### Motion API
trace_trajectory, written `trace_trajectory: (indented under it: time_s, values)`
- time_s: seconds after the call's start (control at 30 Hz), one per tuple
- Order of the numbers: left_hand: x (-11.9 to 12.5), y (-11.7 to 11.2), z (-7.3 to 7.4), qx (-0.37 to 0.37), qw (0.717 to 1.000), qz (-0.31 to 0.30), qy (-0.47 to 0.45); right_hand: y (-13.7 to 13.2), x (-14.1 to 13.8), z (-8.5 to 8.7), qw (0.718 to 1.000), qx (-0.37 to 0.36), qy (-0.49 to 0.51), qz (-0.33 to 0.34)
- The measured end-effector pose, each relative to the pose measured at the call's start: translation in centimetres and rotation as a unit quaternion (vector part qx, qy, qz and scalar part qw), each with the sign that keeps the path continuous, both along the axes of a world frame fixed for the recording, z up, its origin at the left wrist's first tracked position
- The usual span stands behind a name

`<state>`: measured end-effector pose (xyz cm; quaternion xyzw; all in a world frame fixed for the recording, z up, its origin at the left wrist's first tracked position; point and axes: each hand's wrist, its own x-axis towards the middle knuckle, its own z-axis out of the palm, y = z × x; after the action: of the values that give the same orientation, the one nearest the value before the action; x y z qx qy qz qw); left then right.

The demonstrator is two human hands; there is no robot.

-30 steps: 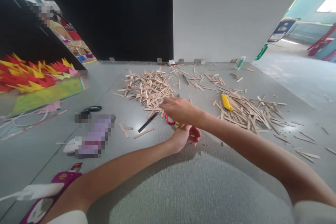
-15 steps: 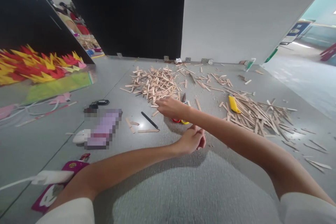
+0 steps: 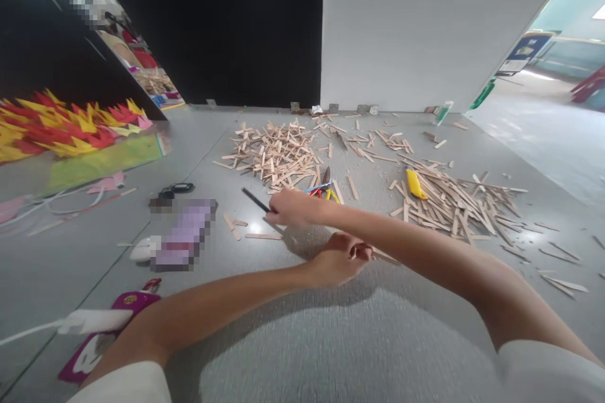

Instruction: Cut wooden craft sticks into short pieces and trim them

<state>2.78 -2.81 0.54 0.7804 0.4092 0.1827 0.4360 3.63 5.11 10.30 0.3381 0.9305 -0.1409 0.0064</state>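
Note:
My right hand (image 3: 292,208) reaches across from the right, its fingers closed on the lower end of a black pen (image 3: 254,199). Nearer to me, my left hand (image 3: 341,258) is closed, and a thin wooden stick (image 3: 386,257) pokes out to the right of it, partly behind my right forearm. Just beyond my right hand lies a scissors-like tool with red and yellow handles (image 3: 331,194), its lower part hidden. Behind that is a heap of short wooden stick pieces (image 3: 278,151).
More sticks (image 3: 466,204) are piled at the right, with a yellow-handled cutter (image 3: 416,184) on top. On the left lie a pixelated purple phone (image 3: 186,233), a white mouse-like object (image 3: 143,250), keys (image 3: 174,190) and folded red and yellow paper (image 3: 70,126). Panels (image 3: 392,31) stand behind.
My right hand has come down from the stick heap and taken hold of the pen, which has shifted up and left. A stick now shows at my left hand. The view has shifted slightly.

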Motion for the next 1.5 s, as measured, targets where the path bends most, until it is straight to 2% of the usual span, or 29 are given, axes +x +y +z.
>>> trace_trajectory:
  time_s: [0.13,0.17,0.2,0.23,0.33,0.43,0.5,0.63,0.7,0.8,0.87,1.0,1.1,1.23,1.5]
  values:
    - [-0.7,0.4,0.9,0.133,0.99,-0.014,0.048,0.1,5.7,2.3,0.985,0.01,0.132,-0.107]
    - [-0.8,0.6,1.0,0.16,0.985,-0.025,0.059,-0.1,7.5,2.5,0.975,0.018,0.169,-0.141]
    - [-0.9,0.8,0.9,0.183,0.98,-0.038,0.069,-0.4,9.4,2.4,0.948,0.02,0.253,-0.192]
    - [-1.0,1.0,0.9,0.206,0.974,-0.049,0.078,-0.8,11.3,2.1,0.923,0.012,0.316,-0.221]
    - [-1.1,1.5,0.8,0.268,0.955,-0.064,0.108,-2.4,16.1,0.6,0.881,-0.066,0.39,-0.259]
    - [-1.0,1.6,0.9,0.325,0.933,-0.053,0.144,-4.0,19.2,-0.8,0.861,-0.139,0.399,-0.283]
    - [-0.9,1.0,1.0,0.359,0.918,-0.037,0.166,-4.8,20.5,-1.4,0.858,-0.152,0.391,-0.296]
    - [-0.7,-1.6,0.9,0.411,0.891,-0.025,0.192,-5.6,21.4,-2.0,0.86,-0.162,0.375,-0.305]
    - [-0.8,-3.0,0.6,0.43,0.881,-0.025,0.195,-5.7,21.2,-2.3,0.856,-0.192,0.376,-0.3]
    - [-1.0,-4.2,0.3,0.483,0.85,-0.02,0.211,-5.7,20.5,-2.9,0.851,-0.231,0.369,-0.294]
    - [-1.1,-4.5,0.2,0.503,0.835,-0.016,0.221,-5.8,19.9,-3.3,0.851,-0.242,0.363,-0.294]
    - [-1.2,-4.5,0.3,0.523,0.824,-0.012,0.219,-5.9,19.0,-3.8,0.837,-0.261,0.376,-0.299]
    - [-1.1,-4.6,0.5,0.543,0.812,-0.007,0.215,-6.0,19.0,-4.1,0.838,-0.282,0.368,-0.286]
    - [-1.1,-5.1,0.9,0.552,0.806,-0.009,0.213,-6.1,19.2,-4.7,0.83,-0.331,0.345,-0.289]
    - [-1.0,-5.2,1.3,0.558,0.801,-0.01,0.219,-6.6,18.9,-4.9,0.827,-0.341,0.337,-0.295]
